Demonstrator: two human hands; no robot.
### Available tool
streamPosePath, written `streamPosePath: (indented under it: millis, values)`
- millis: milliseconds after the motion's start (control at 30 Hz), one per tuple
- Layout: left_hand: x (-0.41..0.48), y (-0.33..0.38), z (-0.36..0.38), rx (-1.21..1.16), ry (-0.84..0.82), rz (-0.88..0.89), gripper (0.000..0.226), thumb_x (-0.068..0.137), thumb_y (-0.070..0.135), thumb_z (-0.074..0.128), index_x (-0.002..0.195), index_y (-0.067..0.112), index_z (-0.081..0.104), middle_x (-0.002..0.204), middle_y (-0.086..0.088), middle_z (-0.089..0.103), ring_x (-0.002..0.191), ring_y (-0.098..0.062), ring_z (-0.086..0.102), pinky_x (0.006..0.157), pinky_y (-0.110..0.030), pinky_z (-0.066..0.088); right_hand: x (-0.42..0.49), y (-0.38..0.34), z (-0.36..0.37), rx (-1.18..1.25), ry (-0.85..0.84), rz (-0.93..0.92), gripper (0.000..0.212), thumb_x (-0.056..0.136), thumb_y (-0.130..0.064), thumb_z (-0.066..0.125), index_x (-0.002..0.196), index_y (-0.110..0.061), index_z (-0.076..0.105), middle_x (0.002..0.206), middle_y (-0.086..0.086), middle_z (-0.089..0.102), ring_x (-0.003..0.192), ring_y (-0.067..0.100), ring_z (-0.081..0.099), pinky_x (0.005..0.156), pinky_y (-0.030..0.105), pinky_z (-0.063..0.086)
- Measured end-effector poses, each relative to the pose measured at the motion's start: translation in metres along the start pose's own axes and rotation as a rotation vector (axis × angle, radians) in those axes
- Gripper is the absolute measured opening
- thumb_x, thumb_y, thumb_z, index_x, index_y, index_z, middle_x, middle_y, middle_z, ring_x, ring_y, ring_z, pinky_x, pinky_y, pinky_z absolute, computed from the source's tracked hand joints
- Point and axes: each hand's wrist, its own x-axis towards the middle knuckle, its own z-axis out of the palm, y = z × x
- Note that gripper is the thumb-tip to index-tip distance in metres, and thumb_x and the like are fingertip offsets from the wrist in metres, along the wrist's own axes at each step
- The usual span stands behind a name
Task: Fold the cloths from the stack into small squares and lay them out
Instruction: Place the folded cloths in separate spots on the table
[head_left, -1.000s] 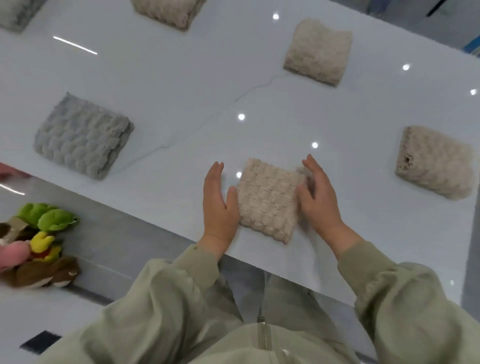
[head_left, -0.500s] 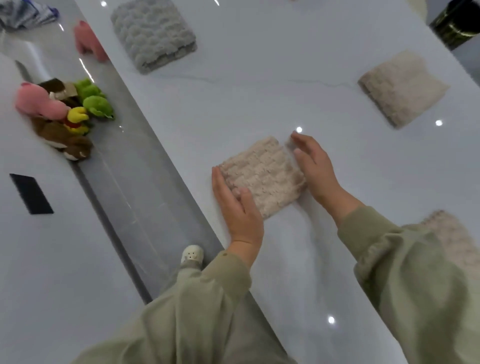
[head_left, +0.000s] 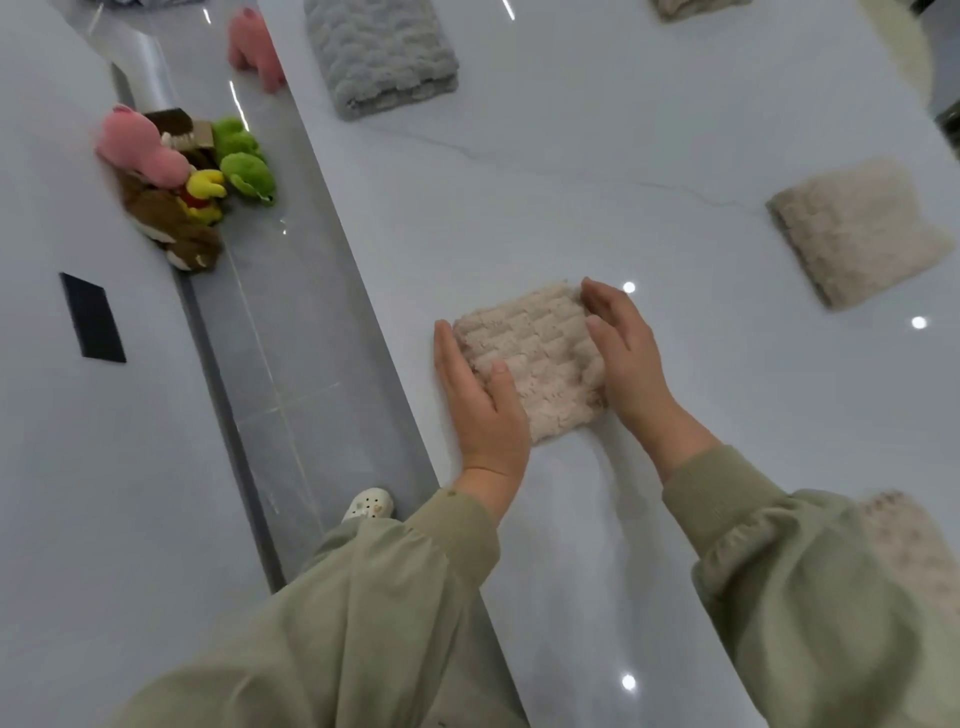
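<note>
at centre frame, near the table (head_left: 571, 182) edge, the folded beige cloth (head_left: 530, 358) lies flat; left hand (head_left: 480, 400) and right hand (head_left: 628, 358), both flat and gripping nothing, flank its sides, apparently squaring it.

even, cool overhead light; small bright ceiling-lamp spots glare off the glossy bench (head_left: 545, 171). soft shadow lies under the hands. motion blur smears the plush toys (head_left: 176, 182) and frame edges, where lines bow.
</note>
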Motion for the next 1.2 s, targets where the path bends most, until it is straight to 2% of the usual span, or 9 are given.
streamPosePath:
  millis: [200,300,367,467,533,667,800,967,1200]
  values:
    - [-0.002,0.002,0.002,0.067,-0.073,-0.013,0.071,0.089,0.034,0.034,0.149,0.007,0.009,0.156,-0.007,0.012,0.144,-0.013,0.01,0.119,-0.035,0.013,-0.004,-0.002,0.011,-0.058,0.001,0.009,0.046,0.089,-0.026,0.045,0.134,-0.014,0.046,0.127,-0.011,0.051,0.113,-0.007,0.048,0.094,0.011,0.039]
    - [0.005,0.008,-0.016,0.157,-0.159,0.014,0.064,0.091,0.031,0.031,0.149,0.011,0.012,0.157,-0.004,0.008,0.144,-0.009,0.007,0.118,-0.024,0.008,-0.005,-0.012,0.004,-0.166,0.041,0.001,0.042,0.097,-0.021,0.044,0.139,-0.015,0.041,0.137,-0.007,0.047,0.122,-0.001,0.044,0.101,0.012,0.034]
    - [0.017,0.012,-0.032,0.352,-0.233,0.073,0.062,0.092,0.032,0.029,0.149,0.013,0.014,0.158,-0.003,0.005,0.144,-0.01,0.002,0.118,-0.024,0.004,-0.005,-0.021,0.004,-0.322,0.077,-0.011,0.046,0.098,-0.023,0.042,0.142,-0.016,0.035,0.146,-0.005,0.039,0.133,0.006,0.034,0.106,0.016,0.025]
    - [0.046,0.022,-0.057,0.813,-0.374,0.235,0.061,0.096,0.036,0.027,0.15,0.016,0.009,0.159,-0.007,-0.001,0.145,-0.022,-0.007,0.118,-0.045,0.002,-0.007,-0.033,0.018,-0.585,0.109,-0.072,0.05,0.098,-0.026,0.04,0.145,-0.011,0.03,0.154,0.001,0.025,0.142,0.014,0.02,0.116,0.029,0.012]
    - [0.066,0.027,-0.072,1.07,-0.42,0.46,0.063,0.095,0.042,0.023,0.151,0.017,0.009,0.158,-0.01,0.002,0.145,-0.029,-0.004,0.115,-0.051,0.004,-0.009,-0.038,0.035,-0.759,0.108,-0.106,0.052,0.097,-0.027,0.04,0.144,-0.01,0.03,0.157,0.006,0.016,0.145,0.018,0.011,0.118,0.037,0.003]
    - [0.101,0.04,-0.099,1.335,-0.556,0.713,0.064,0.095,0.045,0.022,0.15,0.02,0.001,0.158,-0.011,-0.002,0.145,-0.031,-0.007,0.114,-0.052,-0.001,-0.012,-0.047,0.073,-0.914,0.14,-0.128,0.055,0.094,-0.031,0.038,0.143,-0.007,0.033,0.157,0.011,0.013,0.146,0.023,0.006,0.116,0.044,-0.001]
    - [0.149,0.057,-0.125,1.387,-0.627,0.745,0.068,0.097,0.045,0.029,0.15,0.022,-0.007,0.158,-0.009,-0.013,0.144,-0.029,-0.016,0.114,-0.05,-0.006,0.004,-0.059,0.117,-0.951,0.158,-0.012,0.072,0.086,-0.048,0.017,0.144,-0.009,0.029,0.158,0.011,0.008,0.146,0.023,0.0,0.115,0.047,-0.004]
    - [0.23,0.072,-0.153,1.39,-0.732,0.825,0.066,0.098,0.044,0.027,0.149,0.022,-0.009,0.157,-0.008,-0.015,0.144,-0.027,-0.017,0.114,-0.049,-0.007,0.051,-0.084,0.178,-1.011,0.215,0.098,0.059,0.096,-0.037,0.035,0.147,-0.009,0.022,0.159,0.01,0.001,0.146,0.023,-0.004,0.115,0.048,-0.005]
    - [0.333,0.098,-0.186,1.316,-0.812,0.936,0.062,0.099,0.043,0.029,0.15,0.025,-0.001,0.158,-0.008,-0.009,0.145,-0.028,-0.013,0.114,-0.052,-0.005,0.116,-0.13,0.237,-0.967,0.397,0.203,0.058,0.097,-0.038,0.034,0.144,-0.006,0.028,0.158,0.014,0.009,0.146,0.027,0.003,0.115,0.053,0.002]
